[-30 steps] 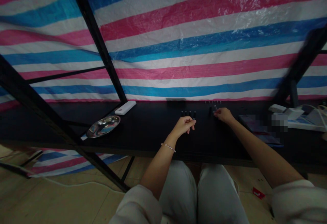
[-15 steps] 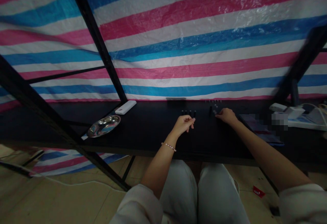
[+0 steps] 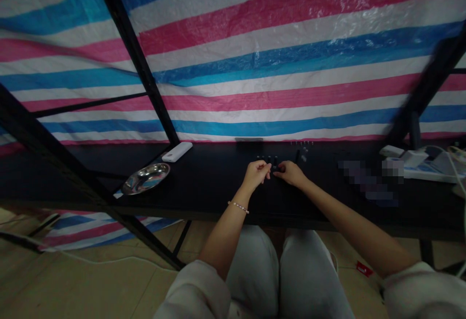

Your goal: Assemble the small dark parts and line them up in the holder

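Observation:
My left hand [image 3: 256,173], with a beaded bracelet on its wrist, hovers over the black table with its fingers curled closed. Whatever it pinches is too dark and small to tell. Close on its right, my right hand [image 3: 290,172] is pinched closed, its fingertips facing the left hand's; what they hold cannot be made out. Just behind the hands, several small black tubes with pale tops [image 3: 275,159] stand in a row, partly covered by the fingers. Another black tube [image 3: 297,156] stands behind the right hand, beside a few small clear pieces [image 3: 304,154].
More tiny clear pieces [image 3: 302,143] are lined up near the table's back edge. A shiny metal dish [image 3: 145,179] and a white oblong device [image 3: 177,152] lie left, by a black frame post [image 3: 140,61]. A white power strip [image 3: 429,169] with cables sits right.
My right hand has moved left from the small clear pieces to beside my left hand. The left hand has stayed nearly in place, its fingers still curled.

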Available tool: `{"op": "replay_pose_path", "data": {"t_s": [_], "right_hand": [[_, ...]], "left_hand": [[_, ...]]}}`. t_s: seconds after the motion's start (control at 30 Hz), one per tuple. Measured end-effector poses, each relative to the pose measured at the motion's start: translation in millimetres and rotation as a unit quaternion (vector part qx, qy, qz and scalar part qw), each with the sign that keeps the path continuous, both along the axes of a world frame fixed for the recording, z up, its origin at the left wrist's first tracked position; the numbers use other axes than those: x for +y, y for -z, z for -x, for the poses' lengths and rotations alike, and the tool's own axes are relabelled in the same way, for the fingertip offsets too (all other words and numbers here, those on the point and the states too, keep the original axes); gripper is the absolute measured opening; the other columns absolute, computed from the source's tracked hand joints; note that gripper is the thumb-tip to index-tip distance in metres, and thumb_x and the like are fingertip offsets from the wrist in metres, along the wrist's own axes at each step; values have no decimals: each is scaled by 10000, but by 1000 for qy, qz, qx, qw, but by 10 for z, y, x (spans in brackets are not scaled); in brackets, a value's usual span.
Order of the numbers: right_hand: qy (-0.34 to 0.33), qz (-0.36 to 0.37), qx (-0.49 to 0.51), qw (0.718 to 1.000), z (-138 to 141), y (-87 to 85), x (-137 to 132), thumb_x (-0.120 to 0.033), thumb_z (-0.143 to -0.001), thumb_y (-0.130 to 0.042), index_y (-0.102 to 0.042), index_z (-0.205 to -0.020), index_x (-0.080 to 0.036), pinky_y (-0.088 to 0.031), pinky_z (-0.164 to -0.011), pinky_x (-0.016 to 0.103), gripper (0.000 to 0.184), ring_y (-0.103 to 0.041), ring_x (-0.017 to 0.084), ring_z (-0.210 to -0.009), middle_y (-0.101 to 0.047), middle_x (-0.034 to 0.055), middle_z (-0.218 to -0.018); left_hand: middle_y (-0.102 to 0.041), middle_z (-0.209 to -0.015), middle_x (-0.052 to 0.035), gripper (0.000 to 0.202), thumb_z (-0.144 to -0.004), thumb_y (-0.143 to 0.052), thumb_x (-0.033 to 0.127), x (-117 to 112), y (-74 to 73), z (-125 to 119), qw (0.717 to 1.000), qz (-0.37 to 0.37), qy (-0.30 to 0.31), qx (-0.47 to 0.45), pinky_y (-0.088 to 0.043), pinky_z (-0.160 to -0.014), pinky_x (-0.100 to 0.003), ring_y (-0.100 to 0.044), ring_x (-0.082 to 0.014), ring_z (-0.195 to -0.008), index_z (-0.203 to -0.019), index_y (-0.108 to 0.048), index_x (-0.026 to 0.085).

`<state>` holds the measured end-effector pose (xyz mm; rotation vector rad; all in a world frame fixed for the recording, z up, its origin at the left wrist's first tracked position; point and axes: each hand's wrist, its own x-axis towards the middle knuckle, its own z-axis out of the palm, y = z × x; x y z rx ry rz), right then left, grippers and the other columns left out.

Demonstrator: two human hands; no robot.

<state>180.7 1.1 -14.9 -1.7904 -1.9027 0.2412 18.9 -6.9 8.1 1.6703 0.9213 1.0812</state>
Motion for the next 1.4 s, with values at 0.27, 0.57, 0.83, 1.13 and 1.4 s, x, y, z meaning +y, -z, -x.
{"op": "replay_pose_path", "data": {"t_s": [0.27, 0.57, 0.83, 1.13, 1.4], "right_hand": [[54, -19, 5, 998, 106, 57, 111, -394, -746, -553, -633, -863, -176, -376, -593, 241, 260, -569, 171, -759, -621, 77, -882], [57, -100, 126, 985, 80, 0, -13, -354, -794, -450, -527, -764, -175, -384, -622, 261, 198, -531, 159, -673, -572, 40, -732], [-57, -173, 109, 977, 58, -167, -303, -427, -835, -372, -475, -833, -193, -383, -566, 248, 256, -499, 140, -589, -531, 18, -688], [-142, -178, 18, 974, 73, -206, -381, -345, -866, -363, -522, -932, -199, -413, -671, 269, 226, -558, 175, -786, -581, 77, -910], [-121, -180, 159, 963, 63, -190, -365, -399, -879, -307, -499, -860, -186, -395, -612, 241, 287, -506, 132, -631, -529, 22, -716]], "left_hand": [[-510, -444, 32, 267, -755, -500, 325, -8, -6, 0, 1000, 5, 4, -12, -246, -327, -165, -359, -31, -296, -563, -480, 140], [-500, -442, 35, 259, -750, -510, 321, -12, -18, -3, 1000, 22, 12, -10, -253, -326, -160, -361, -26, -298, -571, -477, 137], [-518, -495, 62, 286, -719, -568, 409, -9, -10, -6, 999, 20, 27, -36, -248, -315, -151, -356, -23, -296, -819, -506, 149], [-550, -589, 39, 311, -704, -592, 408, 34, -1, 20, 997, -1, 12, -80, -267, -323, -157, -376, -12, -317, -844, -523, 138], [-647, -824, -40, 345, -684, -619, 356, 18, -16, 31, 993, 56, 51, -90, -218, -331, -153, -471, -22, -364, -945, -526, 150]]}}
